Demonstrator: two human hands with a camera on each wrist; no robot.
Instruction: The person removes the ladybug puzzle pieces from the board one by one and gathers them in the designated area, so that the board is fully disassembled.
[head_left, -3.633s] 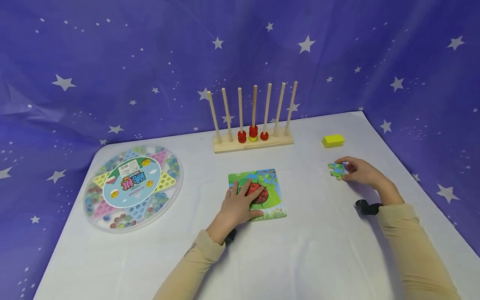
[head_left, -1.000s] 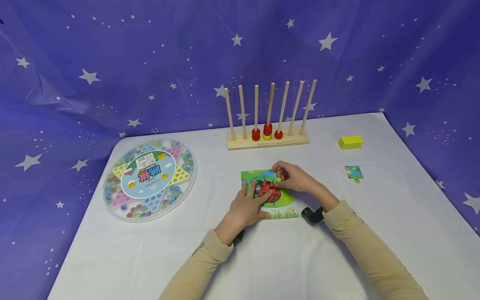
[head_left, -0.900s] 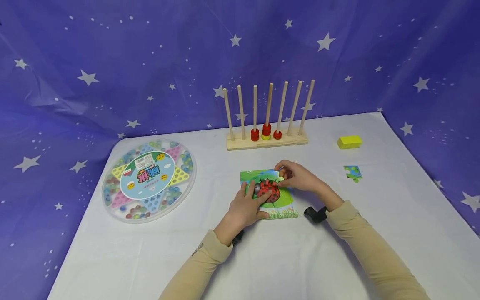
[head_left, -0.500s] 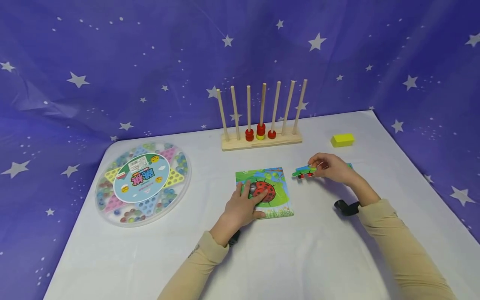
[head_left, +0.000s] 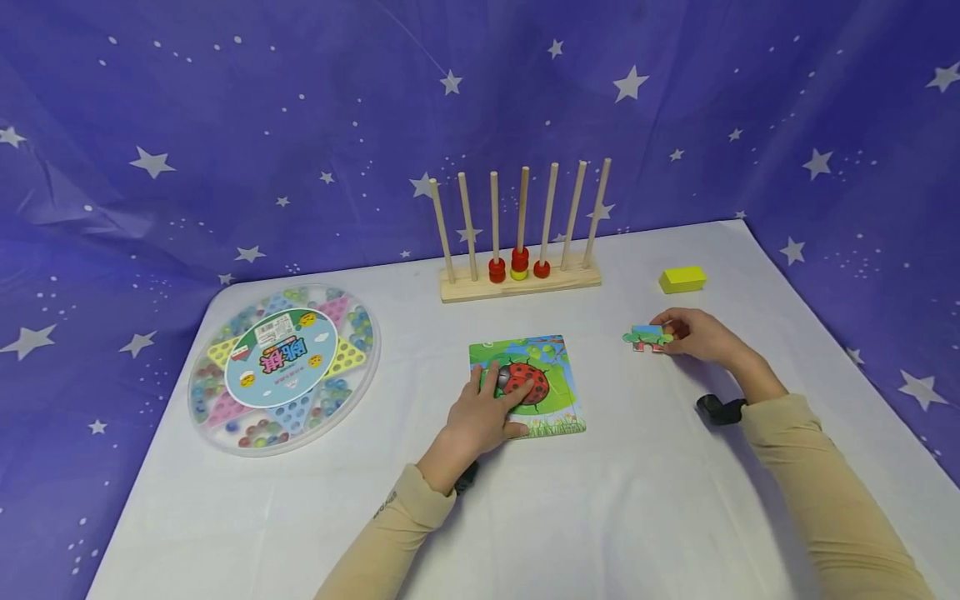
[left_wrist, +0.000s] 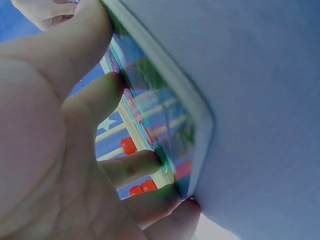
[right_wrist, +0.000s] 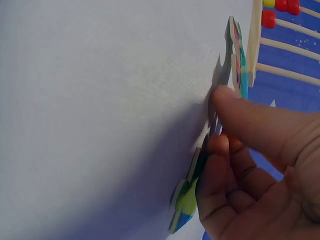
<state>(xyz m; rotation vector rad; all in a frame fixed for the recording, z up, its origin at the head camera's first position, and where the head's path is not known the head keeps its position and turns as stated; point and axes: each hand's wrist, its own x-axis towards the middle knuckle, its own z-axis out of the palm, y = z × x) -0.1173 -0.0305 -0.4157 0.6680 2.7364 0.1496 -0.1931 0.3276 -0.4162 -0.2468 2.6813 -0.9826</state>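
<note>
Puzzle piece [head_left: 647, 337], blue and green with red bits, just above or on the tablecloth [head_left: 585, 517], well to the right of the ladybug puzzle [head_left: 543, 382]; contact with the cloth uncertain. Compared with 0.5 s ago: piece and right hand [head_left: 701, 337] have shifted right, away from the puzzle. At 1.0 s ago the same hand was at the puzzle's upper right part. Left hand [head_left: 480, 419] has kept its place.

Obscured: piece's right end, under the fingers. Second piece [right_wrist: 186, 197] shows partly below the fingers in the right wrist view; the head view has it behind the hand. Puzzle's lower left part covered by the left hand; its surface glares in the left wrist view. Both forearms cut off by the frame.

Grip: right thumb and fingers pinch the held piece at its right end. Left hand grips nothing; fingers spread, resting on the puzzle.

Surroundings: yellow block [head_left: 682, 280] behind the right hand; wooden peg stand [head_left: 521, 287] behind the puzzle; round marble game [head_left: 285, 371] at left.
</note>
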